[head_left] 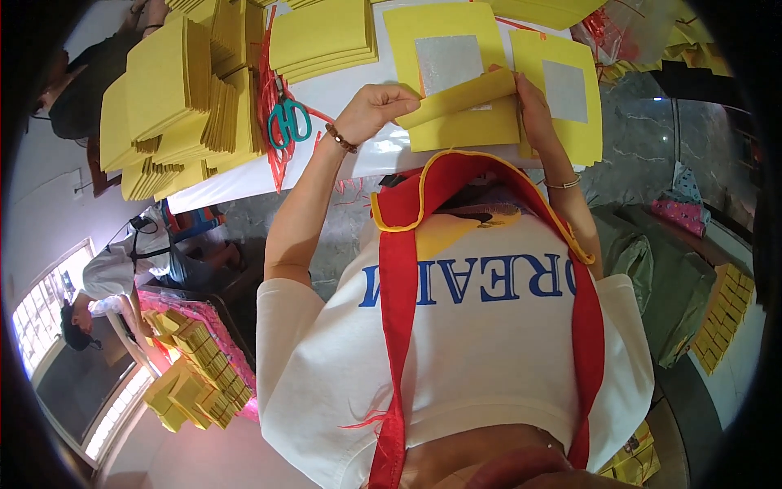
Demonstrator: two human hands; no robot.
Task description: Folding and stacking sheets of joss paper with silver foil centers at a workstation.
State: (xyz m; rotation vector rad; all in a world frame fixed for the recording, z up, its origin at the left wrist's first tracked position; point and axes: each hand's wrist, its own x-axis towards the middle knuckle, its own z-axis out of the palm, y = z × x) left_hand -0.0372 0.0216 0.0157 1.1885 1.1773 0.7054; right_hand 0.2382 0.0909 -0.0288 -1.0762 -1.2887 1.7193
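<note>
A yellow paper sheet [468,130] with a silvery rectangle lies before me, its near part folded up into a raised flap [460,98]. My left hand [376,112] pinches the flap's left end between thumb and fingers. At the flap's other end my right hand [533,114] is closed on the edge, its thumb side upward; part of its fingers is hidden behind the paper. Under and beside my right hand lies another yellow sheet [582,106], also with a silvery rectangle. Teal-handled scissors [288,122] rest left of my left wrist.
Tall stacks of folded yellow paper [167,81] crowd the white table's left side, with another stack [322,37] at the back. Red plastic strips [267,90] lie beside the scissors. At the far left a person [122,265] is near bundled yellow packets [199,359]. Green sacks [672,281] stand right.
</note>
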